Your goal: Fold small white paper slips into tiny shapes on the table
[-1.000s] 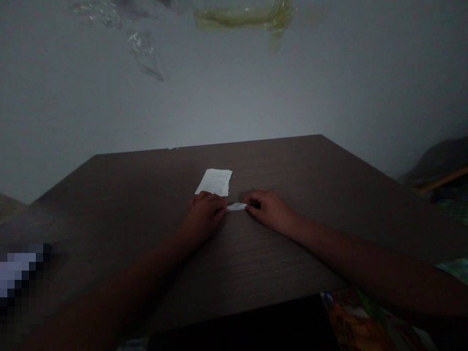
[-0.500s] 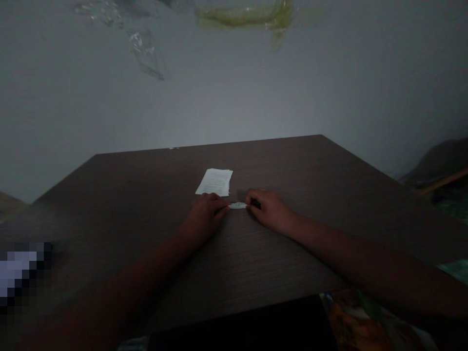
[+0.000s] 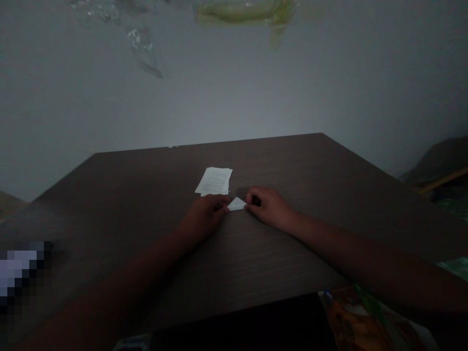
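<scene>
Between my hands is a small piece of folded paper (image 3: 237,204), white with dark print, its visible part shaped like a low triangle with the point away from me. My left hand (image 3: 206,214) pinches its left corner between thumb and fingers. At the right corner, my right hand (image 3: 268,204) grips it the same way, fingers curled. Just beyond my left hand lies a small stack of printed paper sheets (image 3: 215,180), flat on the brown table (image 3: 270,161). The paper's corners are hidden under my fingertips.
A pale wall (image 3: 241,87) rises behind the table, with yellowish tape (image 3: 234,13) and clear plastic (image 3: 144,51) on it. A blurred-out object (image 3: 20,270) is at the left edge. Something dark (image 3: 241,324) sits at the near edge, beside a colourful printed surface (image 3: 351,317).
The folded paper has tilted up from a thin strip to a triangle facing me. Both hands keep hold of it, the left fingers slightly more curled.
</scene>
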A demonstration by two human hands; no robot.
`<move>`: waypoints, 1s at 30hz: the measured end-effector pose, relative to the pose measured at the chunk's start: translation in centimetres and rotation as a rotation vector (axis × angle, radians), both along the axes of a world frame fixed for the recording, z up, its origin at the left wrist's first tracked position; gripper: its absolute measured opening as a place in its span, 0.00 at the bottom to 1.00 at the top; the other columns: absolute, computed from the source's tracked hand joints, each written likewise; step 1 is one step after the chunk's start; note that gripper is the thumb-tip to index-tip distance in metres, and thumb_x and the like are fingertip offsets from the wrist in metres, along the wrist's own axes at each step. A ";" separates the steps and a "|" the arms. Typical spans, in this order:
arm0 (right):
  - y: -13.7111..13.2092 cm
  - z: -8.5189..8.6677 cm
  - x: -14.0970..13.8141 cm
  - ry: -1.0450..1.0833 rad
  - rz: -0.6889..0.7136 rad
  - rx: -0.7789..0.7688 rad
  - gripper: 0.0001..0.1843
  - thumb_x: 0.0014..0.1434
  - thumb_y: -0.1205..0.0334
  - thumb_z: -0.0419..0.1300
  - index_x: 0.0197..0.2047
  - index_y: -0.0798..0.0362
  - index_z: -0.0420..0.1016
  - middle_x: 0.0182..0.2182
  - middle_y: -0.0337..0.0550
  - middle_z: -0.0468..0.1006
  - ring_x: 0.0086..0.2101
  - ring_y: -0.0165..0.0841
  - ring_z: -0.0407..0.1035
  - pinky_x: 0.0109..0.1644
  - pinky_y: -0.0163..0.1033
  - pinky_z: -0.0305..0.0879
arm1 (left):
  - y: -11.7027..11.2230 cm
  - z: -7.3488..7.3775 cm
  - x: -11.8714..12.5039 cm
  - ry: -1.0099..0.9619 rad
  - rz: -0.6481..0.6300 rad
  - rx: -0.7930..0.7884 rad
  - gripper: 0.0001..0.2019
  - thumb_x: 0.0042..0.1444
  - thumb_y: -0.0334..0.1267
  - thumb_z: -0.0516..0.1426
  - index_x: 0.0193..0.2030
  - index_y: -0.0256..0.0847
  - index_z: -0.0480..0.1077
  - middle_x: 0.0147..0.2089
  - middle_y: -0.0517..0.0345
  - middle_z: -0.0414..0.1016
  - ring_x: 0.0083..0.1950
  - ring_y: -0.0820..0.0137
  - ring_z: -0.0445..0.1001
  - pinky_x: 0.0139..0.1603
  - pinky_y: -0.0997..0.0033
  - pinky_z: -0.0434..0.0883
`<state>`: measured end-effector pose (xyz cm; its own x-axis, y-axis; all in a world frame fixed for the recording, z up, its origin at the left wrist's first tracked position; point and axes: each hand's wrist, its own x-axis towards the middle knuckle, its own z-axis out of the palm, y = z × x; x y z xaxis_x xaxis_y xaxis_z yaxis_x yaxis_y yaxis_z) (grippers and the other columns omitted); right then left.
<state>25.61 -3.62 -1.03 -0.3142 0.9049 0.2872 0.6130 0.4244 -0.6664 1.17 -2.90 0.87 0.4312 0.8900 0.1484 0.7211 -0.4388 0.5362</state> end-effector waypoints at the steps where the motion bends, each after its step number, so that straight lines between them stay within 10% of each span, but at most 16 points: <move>1: 0.0 0.0 0.0 -0.002 -0.005 -0.001 0.10 0.59 0.74 0.67 0.34 0.49 0.73 0.35 0.37 0.79 0.36 0.33 0.71 0.43 0.39 0.63 | 0.0 0.1 0.0 0.001 0.000 -0.006 0.14 0.64 0.37 0.62 0.54 0.45 0.84 0.50 0.50 0.89 0.49 0.55 0.86 0.59 0.51 0.81; 30: 0.8 -0.5 0.6 -0.068 0.105 0.143 0.09 0.63 0.75 0.67 0.39 0.50 0.84 0.47 0.45 0.85 0.49 0.38 0.78 0.56 0.45 0.73 | 0.3 -0.4 0.1 -0.001 0.001 0.014 0.10 0.67 0.36 0.58 0.49 0.42 0.81 0.47 0.49 0.87 0.48 0.56 0.84 0.56 0.54 0.80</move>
